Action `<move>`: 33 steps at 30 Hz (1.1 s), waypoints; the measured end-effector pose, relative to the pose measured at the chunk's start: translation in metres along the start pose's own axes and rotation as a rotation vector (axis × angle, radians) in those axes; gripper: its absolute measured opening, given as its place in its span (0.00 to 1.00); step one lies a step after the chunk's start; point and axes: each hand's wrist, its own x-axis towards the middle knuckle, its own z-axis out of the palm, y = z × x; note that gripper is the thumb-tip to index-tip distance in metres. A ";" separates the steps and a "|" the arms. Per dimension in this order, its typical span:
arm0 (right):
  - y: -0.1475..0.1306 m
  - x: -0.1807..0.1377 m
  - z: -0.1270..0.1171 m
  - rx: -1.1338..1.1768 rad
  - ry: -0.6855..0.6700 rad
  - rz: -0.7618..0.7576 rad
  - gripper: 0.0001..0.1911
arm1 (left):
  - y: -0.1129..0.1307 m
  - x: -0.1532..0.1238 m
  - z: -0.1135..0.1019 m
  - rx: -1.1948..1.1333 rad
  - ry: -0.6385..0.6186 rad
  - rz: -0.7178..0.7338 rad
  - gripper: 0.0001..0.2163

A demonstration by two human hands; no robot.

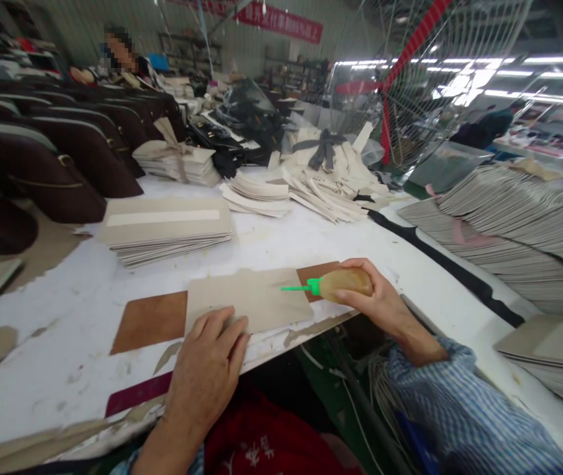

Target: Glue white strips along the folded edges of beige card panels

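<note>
A grey card piece (pixel 256 298) lies near the front edge of the white table (pixel 311 244), on top of a brown strip (pixel 150 321) that sticks out at both ends. My left hand (pixel 208 369) rests flat on the card's near left corner, fingers stretched out. My right hand (pixel 380 300) is wrapped round a small amber glue bottle (pixel 345 284). Its green nozzle (pixel 301 287) points left and touches the card's right part.
A stack of grey cards (pixel 167 231) lies behind the work. Further cream stacks (pixel 261 191) and bundles (pixel 331 178) sit at the back. Dark brown bags (pixel 53 158) line the left. Long grey card piles (pixel 519 211) fill the right. A person sits far back left; a caged fan (pixel 410 79) stands behind.
</note>
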 end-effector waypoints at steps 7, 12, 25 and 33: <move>-0.013 0.003 -0.013 -0.151 -0.022 -0.151 0.26 | 0.000 0.001 -0.002 0.010 -0.011 -0.010 0.10; -0.017 0.006 -0.014 -0.200 -0.069 -0.197 0.22 | 0.000 0.001 -0.001 0.004 -0.002 -0.012 0.10; -0.034 0.017 -0.013 -0.413 -0.143 -0.279 0.18 | 0.001 0.002 -0.001 0.011 0.012 0.005 0.10; -0.064 0.028 -0.008 -0.575 -0.191 -0.367 0.11 | 0.003 0.003 -0.003 0.015 0.019 0.025 0.10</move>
